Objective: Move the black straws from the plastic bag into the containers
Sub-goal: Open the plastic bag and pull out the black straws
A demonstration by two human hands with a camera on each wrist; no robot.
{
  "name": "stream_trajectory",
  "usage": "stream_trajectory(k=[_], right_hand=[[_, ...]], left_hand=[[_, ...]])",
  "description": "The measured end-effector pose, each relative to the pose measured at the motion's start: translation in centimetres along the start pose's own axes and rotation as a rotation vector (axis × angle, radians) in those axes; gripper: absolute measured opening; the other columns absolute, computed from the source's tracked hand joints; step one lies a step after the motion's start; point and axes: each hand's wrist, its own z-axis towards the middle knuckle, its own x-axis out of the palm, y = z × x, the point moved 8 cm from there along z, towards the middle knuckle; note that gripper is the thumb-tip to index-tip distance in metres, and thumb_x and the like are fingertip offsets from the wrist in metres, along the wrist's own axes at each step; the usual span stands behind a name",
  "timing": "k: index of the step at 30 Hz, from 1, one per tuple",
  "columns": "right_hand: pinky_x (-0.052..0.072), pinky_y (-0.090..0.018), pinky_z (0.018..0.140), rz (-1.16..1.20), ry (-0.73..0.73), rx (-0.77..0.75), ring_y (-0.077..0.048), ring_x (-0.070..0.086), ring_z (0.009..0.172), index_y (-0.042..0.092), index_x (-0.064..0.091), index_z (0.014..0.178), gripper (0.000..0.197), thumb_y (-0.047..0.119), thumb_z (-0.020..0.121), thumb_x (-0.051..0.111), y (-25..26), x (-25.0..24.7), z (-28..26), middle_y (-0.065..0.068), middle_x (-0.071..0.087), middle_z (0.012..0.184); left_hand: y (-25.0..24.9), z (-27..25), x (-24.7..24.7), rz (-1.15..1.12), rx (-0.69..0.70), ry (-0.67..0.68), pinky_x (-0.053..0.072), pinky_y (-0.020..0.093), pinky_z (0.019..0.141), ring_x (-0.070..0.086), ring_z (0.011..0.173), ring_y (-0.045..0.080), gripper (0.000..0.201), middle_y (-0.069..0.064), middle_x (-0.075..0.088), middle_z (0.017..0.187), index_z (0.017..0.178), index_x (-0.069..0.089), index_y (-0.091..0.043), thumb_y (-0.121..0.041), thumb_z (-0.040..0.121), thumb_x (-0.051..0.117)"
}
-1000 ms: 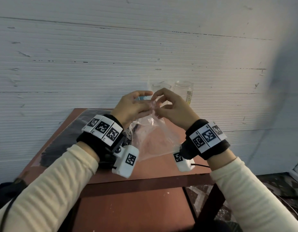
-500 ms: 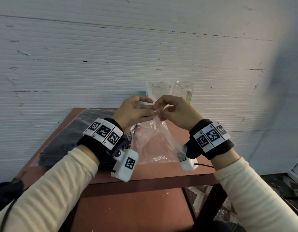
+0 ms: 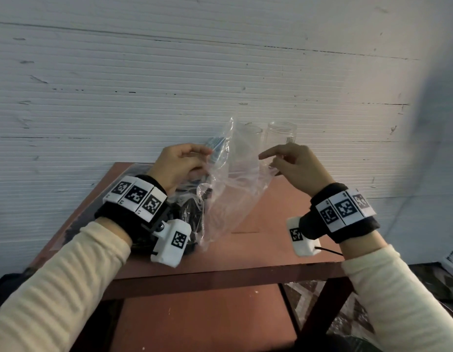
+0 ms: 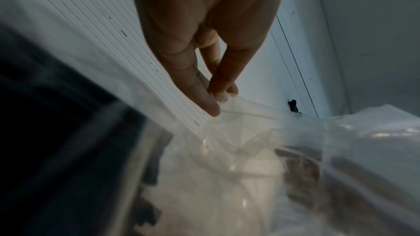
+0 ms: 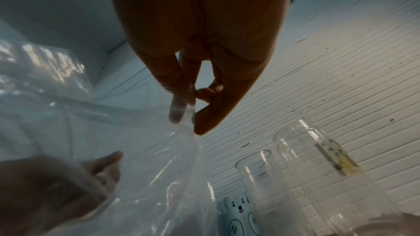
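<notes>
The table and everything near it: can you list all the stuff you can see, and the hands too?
plastic bag: one, clear, held up over the table, its mouth pulled wide
black straws: a dark bunch, number unclear, low in the bag by the left wrist
containers: two, clear, standing at the back of the table by the wall, side by side
small container with a bear face: one, light blue, beside the clear ones
table: one, reddish brown, against the wall
wall: white, ribbed, behind the table
left hand: pinches the bag's left edge
right hand: pinches the bag's right edge
</notes>
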Motion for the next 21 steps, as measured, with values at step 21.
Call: stream_trajectory(k=[21], right_hand=[[0.049, -0.039, 0.097, -0.171, 0.506, 0.224, -0.012, 0.061, 0.090, 0.039, 0.033, 0.143, 0.087, 0.037, 0.071, 0.081, -2.9, 3.0, -2.7, 0.004, 0.049, 0.134]], left_hand=[[-1.9, -0.1, -0.7, -0.018, -0.009, 0.101, 0.060, 0.026, 0.075, 0.068, 0.095, 0.019, 0.058, 0.004, 0.057, 0.115, 0.130, 0.055, -0.004, 0.027, 0.081, 0.051]])
